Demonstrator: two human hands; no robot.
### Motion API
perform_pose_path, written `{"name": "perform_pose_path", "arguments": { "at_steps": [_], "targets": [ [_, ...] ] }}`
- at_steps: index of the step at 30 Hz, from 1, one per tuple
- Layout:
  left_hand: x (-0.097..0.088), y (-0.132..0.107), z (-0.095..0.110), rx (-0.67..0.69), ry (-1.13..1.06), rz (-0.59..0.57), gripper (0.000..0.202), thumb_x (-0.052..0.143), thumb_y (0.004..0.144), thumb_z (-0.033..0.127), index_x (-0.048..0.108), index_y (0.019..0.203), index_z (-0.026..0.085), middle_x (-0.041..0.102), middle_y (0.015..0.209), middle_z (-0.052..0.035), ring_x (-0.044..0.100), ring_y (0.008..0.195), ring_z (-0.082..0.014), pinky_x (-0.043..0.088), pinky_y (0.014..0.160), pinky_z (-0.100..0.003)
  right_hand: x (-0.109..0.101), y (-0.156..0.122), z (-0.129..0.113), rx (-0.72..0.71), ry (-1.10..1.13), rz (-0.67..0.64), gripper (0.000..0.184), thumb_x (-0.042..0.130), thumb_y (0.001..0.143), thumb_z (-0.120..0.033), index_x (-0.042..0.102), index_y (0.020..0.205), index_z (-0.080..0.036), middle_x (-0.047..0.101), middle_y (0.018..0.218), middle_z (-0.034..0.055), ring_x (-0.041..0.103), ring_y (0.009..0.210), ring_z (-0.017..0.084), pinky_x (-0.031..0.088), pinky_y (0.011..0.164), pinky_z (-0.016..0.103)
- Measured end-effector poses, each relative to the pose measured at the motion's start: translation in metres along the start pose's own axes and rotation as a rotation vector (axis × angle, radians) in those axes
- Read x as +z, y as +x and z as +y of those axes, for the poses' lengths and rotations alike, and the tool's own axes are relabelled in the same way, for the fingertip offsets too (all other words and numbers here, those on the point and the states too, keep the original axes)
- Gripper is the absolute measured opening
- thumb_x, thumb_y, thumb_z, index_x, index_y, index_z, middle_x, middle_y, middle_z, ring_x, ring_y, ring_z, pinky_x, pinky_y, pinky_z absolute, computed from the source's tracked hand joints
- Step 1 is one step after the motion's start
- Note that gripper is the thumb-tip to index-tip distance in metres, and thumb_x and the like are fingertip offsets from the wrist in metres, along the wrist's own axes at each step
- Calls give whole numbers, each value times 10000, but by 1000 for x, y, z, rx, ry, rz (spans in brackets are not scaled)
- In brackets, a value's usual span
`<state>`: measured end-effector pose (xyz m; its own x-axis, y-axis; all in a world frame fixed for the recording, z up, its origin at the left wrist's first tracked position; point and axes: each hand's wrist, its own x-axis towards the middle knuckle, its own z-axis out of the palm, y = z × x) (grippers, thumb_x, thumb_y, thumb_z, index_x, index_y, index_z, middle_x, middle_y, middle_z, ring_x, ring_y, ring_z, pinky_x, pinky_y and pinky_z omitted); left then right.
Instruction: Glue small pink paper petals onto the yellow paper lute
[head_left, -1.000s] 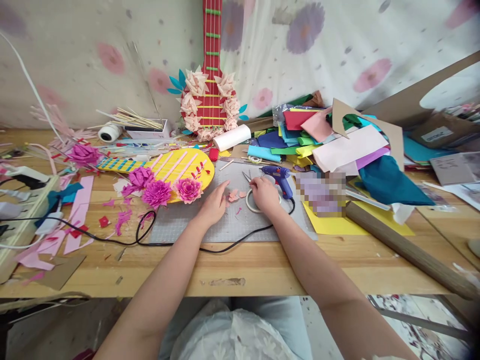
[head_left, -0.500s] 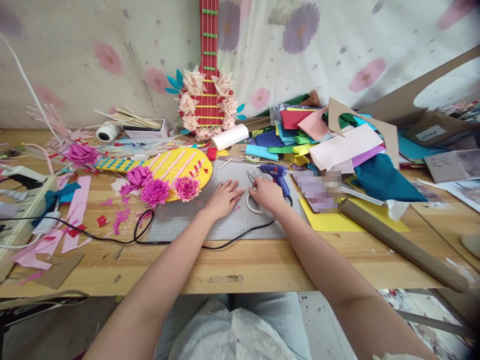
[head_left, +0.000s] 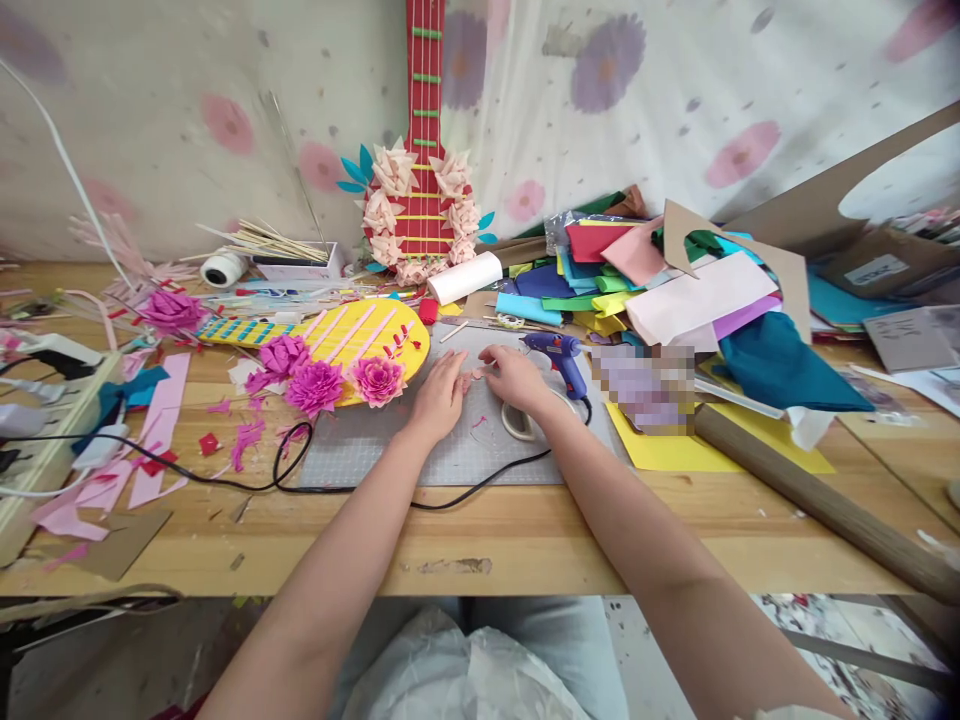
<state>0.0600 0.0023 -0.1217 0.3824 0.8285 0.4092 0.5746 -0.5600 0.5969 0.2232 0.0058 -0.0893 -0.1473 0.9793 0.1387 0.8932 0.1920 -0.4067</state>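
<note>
My left hand [head_left: 441, 396] lies on the grey cutting mat [head_left: 360, 450] with its fingers stretched out, beside the yellow paper guitar [head_left: 366, 335]. My right hand [head_left: 516, 378] is just to its right, fingers bent and apart, tips low over the mat. The two hands' fingertips come close together; whether a small scrap lies between them is too small to tell. Scissors [head_left: 517, 424] rest under my right wrist, blades mostly hidden. A blue glue gun [head_left: 561, 358] lies right of that hand. Pink paper flowers [head_left: 315, 386] decorate the yellow guitar.
A red paper guitar [head_left: 424, 215] stands against the curtain. Colored paper [head_left: 697, 295] is piled at the back right, near a cardboard tube [head_left: 810, 500]. A black cord [head_left: 480, 490] crosses the front of the mat. Pink scraps [head_left: 161, 430] and a power strip [head_left: 52, 440] are at left.
My right hand has left the scissors and moved left toward my left hand. My left hand has turned, fingers now pointing more forward. The scissors stay on the mat.
</note>
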Motion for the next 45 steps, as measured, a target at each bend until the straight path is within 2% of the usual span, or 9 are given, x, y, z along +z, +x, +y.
{"name": "perform_pose_path", "arguments": {
  "at_steps": [6, 10, 14, 17, 22, 25, 31, 41, 45],
  "targets": [
    [-2, -3, 2, -78, -34, 58, 457, 415, 794, 46, 496, 1232, 153, 587, 1252, -121, 530, 1185, -201, 431, 1016, -396, 5, 5, 5, -117, -56, -19, 287, 473, 823, -162, 565, 1094, -155, 671, 1012, 78, 553, 994, 226, 402, 831, 310],
    [-4, -4, 5, -139, -60, 67, 468, 414, 773, 21, 512, 1211, 155, 599, 1225, -107, 544, 1164, -198, 463, 986, -376, 5, 2, 6, -70, -84, 6, 327, 454, 807, -122, 551, 1115, -170, 679, 980, 70, 578, 953, 211, 410, 795, 299],
    [-6, -4, 7, -198, -105, 60, 451, 404, 774, 25, 534, 1182, 169, 603, 1216, -88, 553, 1151, -194, 485, 964, -360, 4, -1, 9, 4, 29, 42, 328, 442, 792, -112, 554, 1092, -182, 692, 957, 51, 599, 936, 200, 425, 827, 319],
    [-4, -4, 7, -229, -177, 75, 424, 420, 779, 44, 545, 1161, 181, 610, 1203, -85, 560, 1139, -200, 502, 934, -370, 5, 0, 9, 91, 298, 102, 314, 455, 777, -135, 544, 1072, -197, 696, 952, 35, 621, 902, 171, 445, 858, 338],
    [3, -1, 14, -351, -506, 153, 330, 529, 808, 182, 534, 1138, 178, 632, 1156, -115, 622, 1022, -196, 545, 800, -342, 12, 3, -1, 183, 1018, 114, 297, 585, 675, -232, 513, 961, -195, 685, 879, 45, 648, 825, 161, 501, 815, 359],
    [4, 2, 21, -490, -716, 178, 313, 592, 793, 282, 548, 1080, 165, 668, 1039, -107, 653, 878, -167, 542, 706, -292, 17, 0, -9, 164, 1202, 101, 364, 664, 611, -274, 504, 930, -203, 666, 838, 29, 641, 812, 159, 510, 796, 348],
    [-2, 3, 30, -643, -883, 155, 327, 721, 660, 351, 610, 897, 154, 669, 820, -41, 612, 684, -112, 445, 530, -192, 25, -6, -16, 131, 1157, 219, 409, 657, 626, -294, 466, 975, -197, 643, 900, 48, 628, 823, 152, 509, 784, 326],
    [3, 3, 24, -567, -898, 243, 246, 662, 704, 377, 564, 772, 162, 592, 611, 15, 537, 542, -84, 377, 432, -171, 29, -11, -20, 58, 1029, 256, 363, 598, 704, -290, 447, 1025, -212, 624, 961, 43, 617, 761, 120, 509, 768, 300],
    [3, 3, 23, -550, -915, 270, 226, 651, 709, 361, 539, 747, 168, 574, 568, 32, 516, 495, -77, 379, 422, -176, 13, -8, -13, 100, 949, 164, 282, 609, 692, -298, 507, 934, -193, 634, 885, 33, 616, 794, 134, 496, 795, 313]
  ]
}}
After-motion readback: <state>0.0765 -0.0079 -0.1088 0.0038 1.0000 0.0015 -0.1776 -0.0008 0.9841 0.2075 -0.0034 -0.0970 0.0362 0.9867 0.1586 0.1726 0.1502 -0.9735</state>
